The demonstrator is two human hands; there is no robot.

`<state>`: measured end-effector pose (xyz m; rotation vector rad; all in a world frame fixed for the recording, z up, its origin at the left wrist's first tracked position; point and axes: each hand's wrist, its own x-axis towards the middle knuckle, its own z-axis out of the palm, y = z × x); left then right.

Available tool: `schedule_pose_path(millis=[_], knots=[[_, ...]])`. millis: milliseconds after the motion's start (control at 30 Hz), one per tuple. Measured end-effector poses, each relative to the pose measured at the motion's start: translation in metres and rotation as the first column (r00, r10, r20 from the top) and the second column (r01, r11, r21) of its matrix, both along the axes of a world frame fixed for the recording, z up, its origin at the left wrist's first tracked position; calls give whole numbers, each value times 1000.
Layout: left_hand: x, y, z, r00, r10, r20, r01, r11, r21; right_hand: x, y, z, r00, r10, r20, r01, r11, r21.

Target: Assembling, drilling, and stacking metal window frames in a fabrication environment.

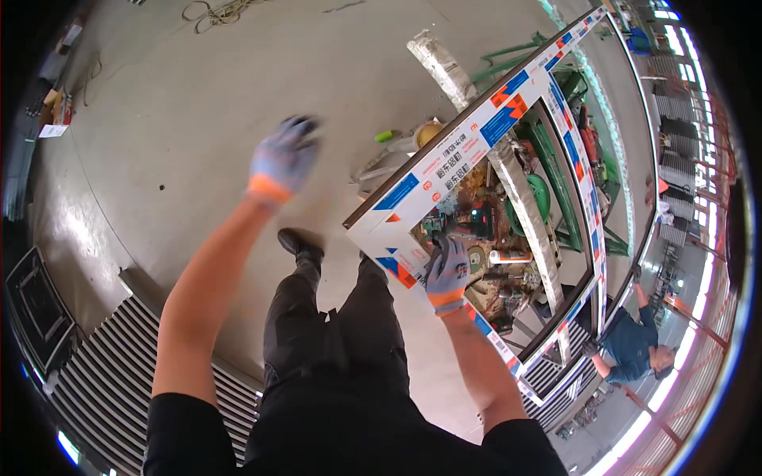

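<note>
My right hand [448, 271], in a grey glove with an orange cuff, is closed on the near bar of a large window frame [386, 226]. The frame is wrapped in white protective film with blue and orange print, and its bars divide it into openings. Away to the left, over the floor, my left hand [283, 159] is raised in a matching glove. It stands apart from the frame; motion smears its fingers, and nothing shows in its grasp.
Beneath the frame, wrapped supports [444, 70] cross a cluttered bench with a cordless drill [481, 220] and a white tube [510, 257]. A co-worker [637, 349] stands at the frame's far right. Striped profiles [131, 373] lie at lower left; a rope [216, 14] lies beyond.
</note>
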<state>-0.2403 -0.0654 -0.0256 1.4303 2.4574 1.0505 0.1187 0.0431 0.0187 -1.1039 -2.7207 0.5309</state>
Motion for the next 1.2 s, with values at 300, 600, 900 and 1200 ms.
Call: schedule_pose_path(millis=[300,600,900,1200], knots=[[56,-528,-94,551,829,94,-222,254,-941,17,0,-14,994,-40,101,35,998,54],[70,-537,-128,184,828,530,-437,552,-711,-16,1,22,897,169,409,-131,984,-121],[-187,-304,-83,409,631,659,-360,775,-519,-19,-2,-1,798,-3,603,75,993,-94],[-332,-230,-108,347,588,730,-423,793,-438,-107,88,8,689,-716,116,721,693,-1]])
